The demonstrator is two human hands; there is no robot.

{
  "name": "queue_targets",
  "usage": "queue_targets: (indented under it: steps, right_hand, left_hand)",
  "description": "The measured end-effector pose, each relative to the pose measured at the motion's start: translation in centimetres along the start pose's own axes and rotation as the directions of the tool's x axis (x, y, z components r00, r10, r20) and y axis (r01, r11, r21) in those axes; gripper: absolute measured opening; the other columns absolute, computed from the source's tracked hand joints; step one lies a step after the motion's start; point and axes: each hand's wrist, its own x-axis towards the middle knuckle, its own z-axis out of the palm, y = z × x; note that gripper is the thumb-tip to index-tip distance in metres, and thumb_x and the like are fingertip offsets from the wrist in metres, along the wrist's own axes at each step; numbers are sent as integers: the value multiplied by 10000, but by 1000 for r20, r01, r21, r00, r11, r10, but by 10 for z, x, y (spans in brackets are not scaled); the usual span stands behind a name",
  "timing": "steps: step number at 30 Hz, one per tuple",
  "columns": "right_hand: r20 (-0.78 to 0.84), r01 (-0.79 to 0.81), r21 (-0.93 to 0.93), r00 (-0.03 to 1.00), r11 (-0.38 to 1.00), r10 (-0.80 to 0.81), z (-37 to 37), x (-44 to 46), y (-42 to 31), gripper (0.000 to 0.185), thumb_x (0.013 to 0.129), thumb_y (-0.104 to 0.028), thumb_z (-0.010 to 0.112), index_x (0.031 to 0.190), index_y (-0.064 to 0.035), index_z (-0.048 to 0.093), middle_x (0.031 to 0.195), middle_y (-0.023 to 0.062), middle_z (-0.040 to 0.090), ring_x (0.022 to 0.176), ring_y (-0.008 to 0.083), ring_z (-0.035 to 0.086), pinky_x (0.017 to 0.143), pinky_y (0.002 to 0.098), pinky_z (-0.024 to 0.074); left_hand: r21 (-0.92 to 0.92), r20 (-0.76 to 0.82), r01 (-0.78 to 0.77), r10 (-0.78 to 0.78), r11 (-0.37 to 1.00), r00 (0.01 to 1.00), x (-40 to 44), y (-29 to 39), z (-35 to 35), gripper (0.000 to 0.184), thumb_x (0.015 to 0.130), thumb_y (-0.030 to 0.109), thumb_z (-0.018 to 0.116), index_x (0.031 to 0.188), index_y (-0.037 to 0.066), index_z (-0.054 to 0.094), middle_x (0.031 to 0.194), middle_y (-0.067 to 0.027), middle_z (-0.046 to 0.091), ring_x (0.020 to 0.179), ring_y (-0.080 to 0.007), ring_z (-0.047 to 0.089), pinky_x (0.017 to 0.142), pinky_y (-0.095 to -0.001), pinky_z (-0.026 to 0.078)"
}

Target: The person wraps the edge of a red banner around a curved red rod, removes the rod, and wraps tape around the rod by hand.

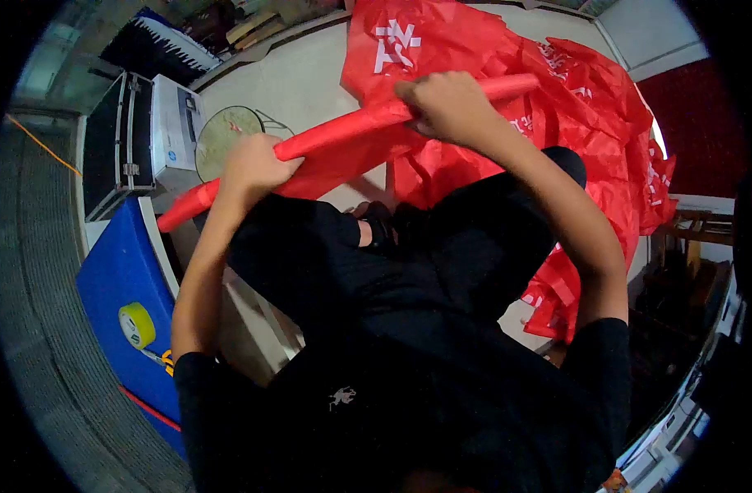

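A long red banner (573, 123) with white characters spreads in loose folds over the floor in front of me and to my right. Its near edge is rolled into a tube that slants across my lap. My left hand (257, 168) is closed around the roll toward its left end. Farther along to the right, my right hand (446, 103) is wrapped over the same roll. Between the hands a flat stretch of the red fabric hangs below the roll. What the roll is wound on, if anything, is hidden.
At my left, a blue surface (125, 271) holds a roll of yellow tape (136, 325) and orange-handled scissors (164, 360). A round stool (220, 140), a white box (177, 123) and a black case (117, 148) stand at the front left. Wooden furniture (696, 230) is at the right.
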Motion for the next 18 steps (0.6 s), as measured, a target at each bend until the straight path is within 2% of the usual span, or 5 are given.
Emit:
queue_targets:
  steps: [6,8,12,16,18]
  right_hand:
    - [260,41,300,958,953,-123,1,5,23,287,725,-188,718,962,-52,631,815,171,673,842,362,669,705,492,533]
    - [-24,-33,-199,999,979,28,4,-6,39,312,725,-192,723,984,-62,608,838,169,676,843,370,669,700,491,532]
    - [-126,-125,-360,988,924,85,-22,-15,77,387,779,-282,730,1091,-86,613,781,157,666,744,340,681,648,475,545]
    - [-44,-55,442,996,895,83,-28,-27,130,377,901,-377,658,1141,-90,615,917,79,672,870,227,656,798,361,523]
    - [-199,129,947,954,294,222,-13,-30,134,354,998,-395,540,1131,-76,616,1111,21,640,1046,149,591,935,296,453]
  left_hand:
    - [9,-163,-17,18,1000,987,-1,7,-8,330,751,398,673,844,87,735,798,-210,678,793,-414,658,731,-503,525]
    - [41,-50,55,-53,998,997,0,-5,-12,336,763,406,670,862,95,750,808,-213,683,785,-406,666,743,-496,532]
    - [81,-52,91,-87,993,995,1,-14,-16,340,771,407,707,859,80,737,799,-221,677,782,-398,670,721,-486,529]
    - [-2,-114,38,-38,999,993,3,-23,-21,340,759,390,708,848,63,737,777,-222,676,755,-398,667,707,-469,531]
    - [-55,-125,30,-36,998,992,6,-22,-19,350,754,398,695,834,61,741,755,-223,671,735,-400,663,702,-468,527]
